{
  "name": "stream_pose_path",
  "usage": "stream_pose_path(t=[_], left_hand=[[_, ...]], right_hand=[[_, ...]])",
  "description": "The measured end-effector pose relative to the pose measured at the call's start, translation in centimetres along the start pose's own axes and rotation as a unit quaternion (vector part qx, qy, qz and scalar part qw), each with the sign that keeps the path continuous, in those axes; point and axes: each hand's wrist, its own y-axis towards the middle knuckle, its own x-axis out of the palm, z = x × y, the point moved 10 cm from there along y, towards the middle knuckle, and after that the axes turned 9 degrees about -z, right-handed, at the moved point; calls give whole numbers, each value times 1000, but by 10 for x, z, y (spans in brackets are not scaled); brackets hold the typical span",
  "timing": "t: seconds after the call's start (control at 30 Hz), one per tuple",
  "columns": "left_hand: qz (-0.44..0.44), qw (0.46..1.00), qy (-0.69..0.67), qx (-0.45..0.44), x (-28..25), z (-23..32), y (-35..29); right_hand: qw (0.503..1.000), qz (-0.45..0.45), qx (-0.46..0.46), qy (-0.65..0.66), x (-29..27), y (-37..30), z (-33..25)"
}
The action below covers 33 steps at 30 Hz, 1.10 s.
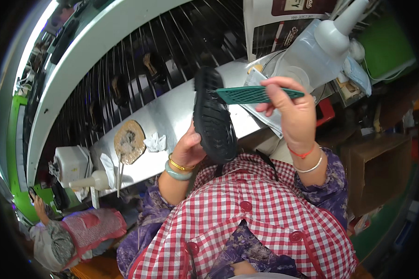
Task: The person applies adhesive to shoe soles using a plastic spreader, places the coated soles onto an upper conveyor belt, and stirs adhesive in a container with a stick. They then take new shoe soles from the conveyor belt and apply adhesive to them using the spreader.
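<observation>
My left hand (189,146) grips a black shoe (213,122) by its side, and the shoe stands nearly upright with its ridged sole showing. In my right hand (297,109) is a flat green strip (246,95) with a diamond-patterned face, pinched between thumb and fingers. The strip's far end meets the shoe's edge near its upper part; whether it presses there I cannot tell. Part of my left fingers is hidden behind the shoe.
Beyond the metal ledge (167,116) runs a rack of dark rods (181,32) with shoes among them. A brown round pad (129,142) and crumpled tissue (155,142) lie left. A translucent squeeze bottle (312,51) stands right, above a cardboard box (379,172). Another person (88,232) works at far left.
</observation>
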Motion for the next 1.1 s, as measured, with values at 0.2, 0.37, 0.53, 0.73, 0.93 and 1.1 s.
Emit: stream_pose_path(t=[0.2, 0.37, 0.53, 0.73, 0.93, 1.1], left_hand=[[81, 972, 115, 187, 6, 46, -2], [94, 937, 229, 247, 10, 56, -10], [100, 877, 405, 240, 30, 63, -13], [34, 659, 723, 205, 69, 65, -4], [114, 875, 450, 135, 30, 58, -5], [131, 764, 570, 272, 29, 66, -33]], right_hand=[[983, -1, -62, -170, 21, -10, 18], [988, 60, -23, -138, -5, -16, 19], [984, 29, -52, -171, -2, -15, 25], [991, 12, 11, -135, 2, -15, 34], [995, 36, 54, -72, -6, -16, 36], [992, 92, 62, -53, -37, -8, 33]])
